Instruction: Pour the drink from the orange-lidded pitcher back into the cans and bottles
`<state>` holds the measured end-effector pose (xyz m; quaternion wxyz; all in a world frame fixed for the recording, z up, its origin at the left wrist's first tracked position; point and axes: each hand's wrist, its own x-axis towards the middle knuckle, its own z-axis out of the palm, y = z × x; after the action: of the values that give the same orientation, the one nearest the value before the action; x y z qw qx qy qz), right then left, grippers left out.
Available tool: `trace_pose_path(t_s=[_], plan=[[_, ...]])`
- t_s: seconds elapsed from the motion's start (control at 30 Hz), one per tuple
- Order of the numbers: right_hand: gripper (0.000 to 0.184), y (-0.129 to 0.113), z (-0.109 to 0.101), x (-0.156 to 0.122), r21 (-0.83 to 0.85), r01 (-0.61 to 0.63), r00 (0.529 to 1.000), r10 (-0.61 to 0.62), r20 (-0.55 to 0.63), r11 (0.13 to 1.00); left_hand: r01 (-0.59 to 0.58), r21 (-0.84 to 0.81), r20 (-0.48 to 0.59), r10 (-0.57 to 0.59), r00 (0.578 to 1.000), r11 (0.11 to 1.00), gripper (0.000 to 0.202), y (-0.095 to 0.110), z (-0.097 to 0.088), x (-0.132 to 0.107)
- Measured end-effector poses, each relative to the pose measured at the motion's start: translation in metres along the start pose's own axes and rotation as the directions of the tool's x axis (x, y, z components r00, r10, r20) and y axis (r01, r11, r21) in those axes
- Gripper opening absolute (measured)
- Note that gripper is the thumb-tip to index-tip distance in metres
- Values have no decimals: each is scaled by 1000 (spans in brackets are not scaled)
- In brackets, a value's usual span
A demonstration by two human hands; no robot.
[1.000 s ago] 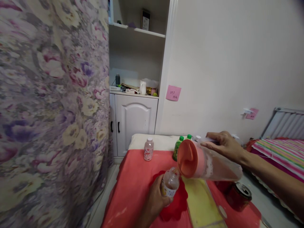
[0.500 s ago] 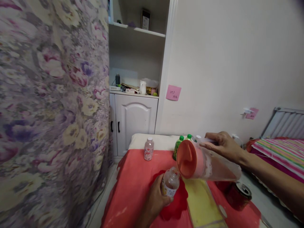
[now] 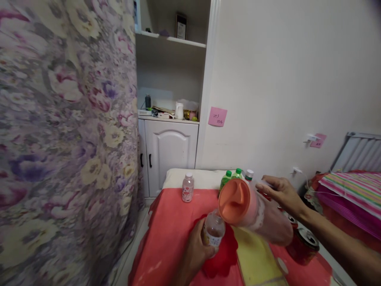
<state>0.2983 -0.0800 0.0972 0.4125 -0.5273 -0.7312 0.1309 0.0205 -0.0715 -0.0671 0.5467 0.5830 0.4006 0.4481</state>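
My left hand (image 3: 199,248) is wrapped round a small clear bottle (image 3: 214,230) with a white label and some liquid inside. My right hand (image 3: 278,192) grips the handle of a translucent pitcher (image 3: 269,218) that has an orange lid (image 3: 235,200). The pitcher lies tilted on its side, with its lid end against or just above the bottle's mouth, which it partly hides. I cannot make out a stream of liquid between them. Under the bottle is a red scalloped mat or dish (image 3: 228,258); whether the bottle touches it is hidden.
A white-capped bottle (image 3: 187,188) stands at the back left of the red-covered table (image 3: 166,230). Green-capped bottles (image 3: 228,176) stand behind the pitcher. On the right are cans (image 3: 303,246) and a yellow sheet (image 3: 256,258). A floral curtain (image 3: 68,139) hangs at left.
The pitcher's base has dropped and its lid end has shifted slightly left, now covering more of the bottle's mouth. My right hand has moved a little lower. My left hand has barely moved.
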Motion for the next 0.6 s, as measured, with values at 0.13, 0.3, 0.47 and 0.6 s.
trace_pose_path(t_s=[0.13, 0.3, 0.47, 0.6], plan=[[45, 19, 10, -13, 220, -87, 994, 101, -51, 972, -35, -39, -8, 35, 999, 999, 70, 5, -1, 1], [47, 40, 26, -31, 469, -181, 941, 291, -174, 865, -27, -66, -17, 26, 1000, 997, 67, 12, -1, 2], [46, 73, 42, -54, 592, -180, 846, 431, -315, 786, -25, -21, -36, 24, 999, 999, 59, 10, -5, 4], [43, 102, 53, -75, 643, -149, 777, 491, -394, 751, -36, 22, -49, 37, 998, 999, 60, 4, -8, 6]])
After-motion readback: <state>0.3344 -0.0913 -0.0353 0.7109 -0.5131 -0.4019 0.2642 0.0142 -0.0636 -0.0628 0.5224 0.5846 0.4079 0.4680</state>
